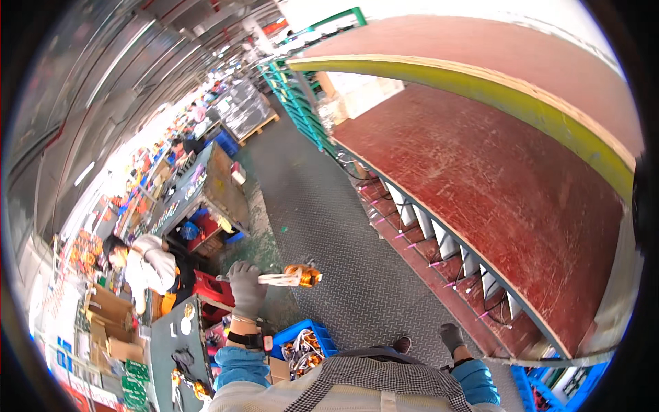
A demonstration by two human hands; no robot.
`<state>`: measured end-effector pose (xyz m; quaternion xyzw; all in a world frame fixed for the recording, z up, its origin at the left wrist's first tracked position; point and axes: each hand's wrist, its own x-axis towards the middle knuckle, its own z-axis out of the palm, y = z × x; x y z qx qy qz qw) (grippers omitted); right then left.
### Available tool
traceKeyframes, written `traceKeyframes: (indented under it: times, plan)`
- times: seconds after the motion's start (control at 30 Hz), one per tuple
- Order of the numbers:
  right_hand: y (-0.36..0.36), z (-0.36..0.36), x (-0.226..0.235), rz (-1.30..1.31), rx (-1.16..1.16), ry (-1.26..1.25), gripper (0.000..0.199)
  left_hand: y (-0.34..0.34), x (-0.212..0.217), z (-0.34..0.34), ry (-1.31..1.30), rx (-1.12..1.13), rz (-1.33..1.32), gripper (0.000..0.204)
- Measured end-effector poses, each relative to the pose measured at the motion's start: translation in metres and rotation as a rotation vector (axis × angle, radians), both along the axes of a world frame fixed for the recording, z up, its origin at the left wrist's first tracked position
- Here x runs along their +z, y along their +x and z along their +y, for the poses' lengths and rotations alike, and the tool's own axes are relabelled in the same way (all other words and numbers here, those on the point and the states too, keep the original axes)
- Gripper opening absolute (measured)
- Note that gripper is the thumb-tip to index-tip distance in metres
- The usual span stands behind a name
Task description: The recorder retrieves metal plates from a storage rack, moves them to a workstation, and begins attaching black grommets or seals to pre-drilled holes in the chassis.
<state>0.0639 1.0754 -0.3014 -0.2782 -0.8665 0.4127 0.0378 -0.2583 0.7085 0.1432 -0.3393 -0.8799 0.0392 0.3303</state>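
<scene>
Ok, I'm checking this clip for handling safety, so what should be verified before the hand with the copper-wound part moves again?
1. Left hand grip on the copper-wound part: ok, gloved fingers closed around its white leads.
2. Part clear of the floor: ok, it hangs in the air.
3. Blue crate below ready to take it: cannot tell, it already holds similar parts.
4. Right hand free: ok, gloved, hanging by the side with nothing in it.
5. Seated person at the left bench out of the way: ok, well apart.
6. Red shelf board clearance: ok, off to the right.
</scene>
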Motion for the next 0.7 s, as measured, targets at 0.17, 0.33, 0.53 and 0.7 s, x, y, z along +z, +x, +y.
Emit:
traceKeyframes:
  times: [0.17, 0.33, 0.53, 0.7]
  plan:
    - [-0.043, 0.036, 0.047, 0.279, 0.133, -0.654, 0.037, 0.049, 0.020, 0.022, 0.167, -0.148, -0.021, 0.019]
    - [-0.062, -0.016, 0.187, 0.039, 0.495, -0.448, 0.075, 0.127, 0.004, 0.002, 0.197, -0.105, -0.082, 0.023]
    - [-0.042, -0.107, 0.263, 0.354, 1.085, -0.183, 0.101, 0.209, -0.019, -0.015, 0.088, 0.110, -0.385, 0.023]
    - [-0.030, -0.175, 0.301, 0.415, 1.163, -0.204, 0.091, 0.259, -0.019, -0.018, -0.017, 0.154, -0.388, 0.020]
